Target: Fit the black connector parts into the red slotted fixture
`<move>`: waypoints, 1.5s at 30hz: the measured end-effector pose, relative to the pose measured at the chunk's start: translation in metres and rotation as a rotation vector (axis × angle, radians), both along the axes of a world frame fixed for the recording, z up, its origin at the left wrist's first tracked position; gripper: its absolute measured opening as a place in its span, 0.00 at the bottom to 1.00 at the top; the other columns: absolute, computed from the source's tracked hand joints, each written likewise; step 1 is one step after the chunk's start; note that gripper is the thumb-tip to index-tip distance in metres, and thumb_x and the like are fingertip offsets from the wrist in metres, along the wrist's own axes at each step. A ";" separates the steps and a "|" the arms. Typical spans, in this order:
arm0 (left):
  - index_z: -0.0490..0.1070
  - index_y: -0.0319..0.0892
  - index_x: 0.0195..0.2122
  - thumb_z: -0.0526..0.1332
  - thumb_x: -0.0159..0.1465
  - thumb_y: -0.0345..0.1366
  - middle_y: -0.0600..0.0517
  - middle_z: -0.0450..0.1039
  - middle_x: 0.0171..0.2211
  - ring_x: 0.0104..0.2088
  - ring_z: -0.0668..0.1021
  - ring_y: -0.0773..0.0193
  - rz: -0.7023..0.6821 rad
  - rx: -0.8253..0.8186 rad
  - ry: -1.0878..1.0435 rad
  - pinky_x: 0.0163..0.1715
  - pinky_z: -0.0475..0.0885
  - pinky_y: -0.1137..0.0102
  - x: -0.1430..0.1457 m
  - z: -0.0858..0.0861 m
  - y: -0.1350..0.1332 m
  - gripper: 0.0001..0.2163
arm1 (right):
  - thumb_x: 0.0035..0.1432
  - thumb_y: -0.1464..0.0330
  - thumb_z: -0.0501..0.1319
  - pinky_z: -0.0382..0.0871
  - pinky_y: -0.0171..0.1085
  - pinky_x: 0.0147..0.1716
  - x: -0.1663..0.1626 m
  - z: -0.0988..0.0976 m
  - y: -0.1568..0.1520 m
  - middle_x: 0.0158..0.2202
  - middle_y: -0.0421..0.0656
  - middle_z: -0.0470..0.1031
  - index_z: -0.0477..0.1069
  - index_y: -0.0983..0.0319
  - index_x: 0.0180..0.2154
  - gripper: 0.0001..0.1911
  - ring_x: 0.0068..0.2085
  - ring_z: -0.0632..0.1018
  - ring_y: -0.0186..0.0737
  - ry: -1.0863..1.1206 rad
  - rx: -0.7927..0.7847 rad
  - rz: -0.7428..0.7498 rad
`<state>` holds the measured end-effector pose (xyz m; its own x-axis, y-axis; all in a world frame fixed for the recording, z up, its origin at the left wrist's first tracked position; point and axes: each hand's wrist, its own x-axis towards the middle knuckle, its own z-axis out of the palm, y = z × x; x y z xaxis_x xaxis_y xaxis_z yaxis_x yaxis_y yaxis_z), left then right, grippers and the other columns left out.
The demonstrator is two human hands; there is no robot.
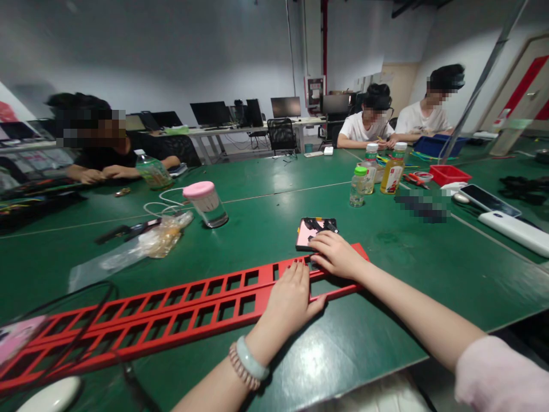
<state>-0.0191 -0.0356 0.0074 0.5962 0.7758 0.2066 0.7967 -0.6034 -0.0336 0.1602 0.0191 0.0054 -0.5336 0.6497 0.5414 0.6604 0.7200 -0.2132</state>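
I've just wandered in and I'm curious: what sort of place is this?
Probably a shared workshop or office: a large green-topped worktable, a long red frame with rectangular openings on it, and black flat-screen monitors behind.

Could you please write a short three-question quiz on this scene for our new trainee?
1. True or false: the left hand rests on the red frame.
2. The wide jar has a lid that is: A green; B pink; C white.
3. Which hand is nearer the pink-and-black box?

Key: 1. True. 2. B. 3. The right hand.
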 end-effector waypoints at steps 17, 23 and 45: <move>0.61 0.25 0.52 0.54 0.58 0.48 0.31 0.61 0.52 0.54 0.64 0.45 -0.008 -0.021 0.012 0.52 0.62 0.56 -0.002 0.003 0.001 0.30 | 0.60 0.54 0.45 0.42 0.54 0.53 0.001 -0.019 0.017 0.55 0.41 0.63 0.69 0.54 0.47 0.22 0.59 0.49 0.53 -0.124 -0.185 -0.234; 0.61 0.27 0.52 0.54 0.58 0.48 0.32 0.61 0.53 0.54 0.65 0.46 -0.015 -0.023 -0.006 0.52 0.62 0.55 -0.002 0.004 0.000 0.29 | 0.59 0.53 0.45 0.44 0.53 0.52 -0.001 -0.015 0.015 0.54 0.41 0.63 0.69 0.53 0.46 0.22 0.57 0.52 0.52 -0.140 -0.207 -0.232; 0.60 0.28 0.53 0.54 0.59 0.49 0.33 0.60 0.53 0.54 0.64 0.46 -0.030 -0.019 -0.012 0.52 0.62 0.55 -0.007 0.002 0.001 0.29 | 0.54 0.70 0.56 0.57 0.44 0.45 0.007 -0.019 0.014 0.39 0.47 0.67 0.74 0.57 0.40 0.12 0.43 0.67 0.42 0.089 -0.075 -0.174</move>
